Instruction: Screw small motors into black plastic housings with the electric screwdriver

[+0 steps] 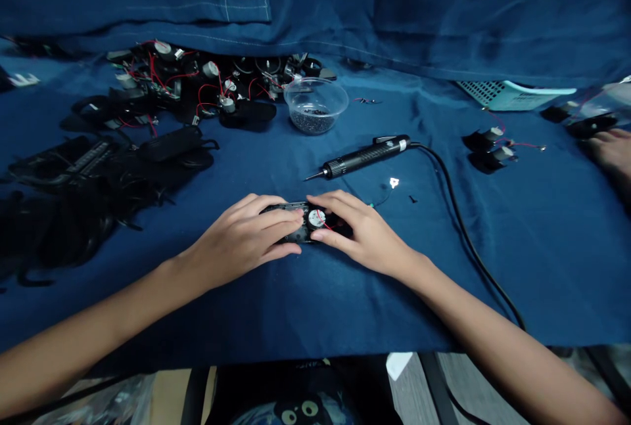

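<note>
A black plastic housing (296, 234) lies on the blue cloth between my hands, with a round white-faced motor (317, 217) and a red wire on it. My left hand (249, 231) is closed around its left end, fingers lying over the top. My right hand (362, 226) grips the right end, thumb and fingers on either side near the motor. Part of the housing is hidden under my fingers. Just beyond my hands rests a black electric screwdriver (367, 157), its bit pointing left. A small white connector (394, 182) on a thin wire and a dark screw (413, 199) lie right of my right hand.
A clear plastic bowl (316, 106) holds small dark screws. Black parts (98, 172) and motors with red wires (211, 83) pile up at left. Two motor pieces (493, 149), a teal basket (517, 96) and another person's hand (614, 149) are at right. The screwdriver cord (461, 228) runs to the front edge.
</note>
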